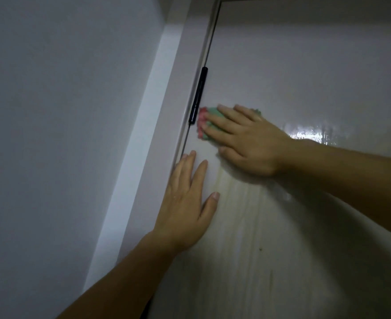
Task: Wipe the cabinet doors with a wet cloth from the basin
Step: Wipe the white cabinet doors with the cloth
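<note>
A: So, status? door first.

B: cabinet door [305,77] fills the right; wet sheen right of the wiping hand; streaks lower down; black hinge [198,95] at its left edge.

A: hands?

B: left hand [185,203] flat and empty, splayed on the door's left edge; right hand [245,139] palm-down, pressing the cloth [207,120] on the panel just beside the hinge; not clenched.

A: cloth handling?

B: soft, light, likely soggy; bunches easily; keep the palm across its middle.
</note>
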